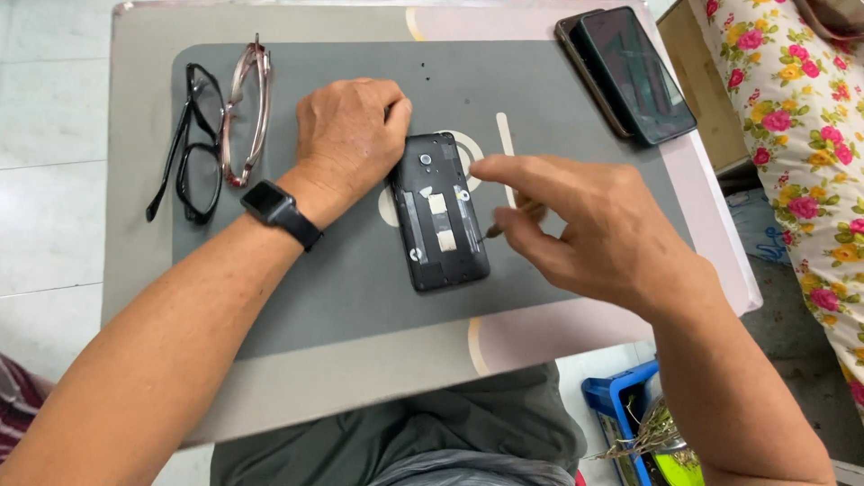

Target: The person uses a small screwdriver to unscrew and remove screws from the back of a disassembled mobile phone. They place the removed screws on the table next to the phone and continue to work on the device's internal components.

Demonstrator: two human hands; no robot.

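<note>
Pale floor tiles surround the small worktop (144,270) in front of you, a grey-topped table with rounded corners, and a floral-patterned cloth (801,135) hangs along the right side. Most of that worktop is covered by a dark grey mat (360,270), and everything you are handling lies on it. Your left hand (351,135) is curled and pressed down at the upper left corner of the opened phone (438,211), touching its edge and holding it flat against the mat; a black watch (279,211) sits on that wrist. Your right hand (585,225) hovers just to the right of the phone, its fingers pinched closed around a thin tool (508,220) whose tip points toward the phone's right edge. The opened phone lies near the middle of the mat with its back cover off, dark inner parts and small pale patches showing. Two more phones (630,76) are stacked at the far right corner, well apart from your hands. At the left end of the mat lie black-framed glasses (193,144) and, just beside them, pinkish clear-framed glasses (247,112). A slim white strip (505,144) lies on the mat just beyond your right hand's fingers, near the phone's top.
</note>
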